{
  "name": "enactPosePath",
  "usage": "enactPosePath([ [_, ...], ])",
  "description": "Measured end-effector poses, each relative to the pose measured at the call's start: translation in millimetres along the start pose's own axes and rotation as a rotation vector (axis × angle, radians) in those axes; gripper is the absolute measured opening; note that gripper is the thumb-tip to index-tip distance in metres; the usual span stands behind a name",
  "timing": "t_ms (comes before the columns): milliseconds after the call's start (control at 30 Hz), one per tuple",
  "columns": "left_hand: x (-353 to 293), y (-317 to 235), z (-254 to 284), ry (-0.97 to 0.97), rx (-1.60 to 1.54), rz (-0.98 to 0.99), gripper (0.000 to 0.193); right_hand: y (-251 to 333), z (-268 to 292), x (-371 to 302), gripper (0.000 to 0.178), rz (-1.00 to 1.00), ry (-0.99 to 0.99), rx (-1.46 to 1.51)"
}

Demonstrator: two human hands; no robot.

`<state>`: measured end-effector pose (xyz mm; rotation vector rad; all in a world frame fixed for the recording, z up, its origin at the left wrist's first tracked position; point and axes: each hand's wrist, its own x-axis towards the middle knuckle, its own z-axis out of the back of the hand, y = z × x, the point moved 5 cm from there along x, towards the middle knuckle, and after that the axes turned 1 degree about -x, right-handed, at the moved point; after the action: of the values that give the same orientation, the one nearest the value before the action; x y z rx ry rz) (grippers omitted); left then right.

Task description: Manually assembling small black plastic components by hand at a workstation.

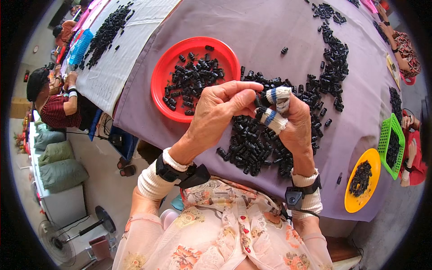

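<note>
Above a heap of small black cylindrical plastic pieces (252,144), my two hands meet. My right hand (297,123), with blue-and-white striped cloth sleeves on two fingers, is closed on a small black plastic piece (258,100). At the same piece, my left hand (218,114) has thumb and fingers pinched together, its index finger stretched toward the right fingertips. Whatever lies between the left fingertips is mostly hidden. Just behind my left hand stands a round red tray (157,92), holding many similar black pieces.
A mauve cloth (198,20) covers the table. More black pieces (333,63) trail toward the far right. An orange-yellow plate (374,168) of small black bits and a green basket (385,139) stand at right. Other people sit at both sides; a fan (58,243) stands lower left.
</note>
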<state>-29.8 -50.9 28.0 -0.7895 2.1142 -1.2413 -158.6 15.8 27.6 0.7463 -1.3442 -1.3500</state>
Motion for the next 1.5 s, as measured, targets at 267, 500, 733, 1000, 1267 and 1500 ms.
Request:
enactPosePath([
  [267,0,-4,2,-0.009,0.148,-0.078,0.021,6,-2,-2,0.024,0.015,0.019,-0.071],
  [500,-2,-7,0,-0.006,0.173,-0.077,0.022,0,-2,-5,0.024,-0.052,0.012,0.016],
  [733,-2,-5,1,0.051,0.092,-0.086,0.025,2,-3,-5,0.02,-0.177,0.04,0.246],
  [1000,-3,0,3,0.059,-0.083,-0.04,0.024,1,-5,-5,0.019,-0.245,0.087,0.242],
  [1267,-4,-2,-1,0.159,-0.247,0.068,0.025,1,-3,-1,0.027,-0.266,0.217,0.161],
  [1500,-5,-1,-3,0.161,-0.199,0.08,0.025,-1,-6,6,0.032,-0.176,0.293,0.179],
])
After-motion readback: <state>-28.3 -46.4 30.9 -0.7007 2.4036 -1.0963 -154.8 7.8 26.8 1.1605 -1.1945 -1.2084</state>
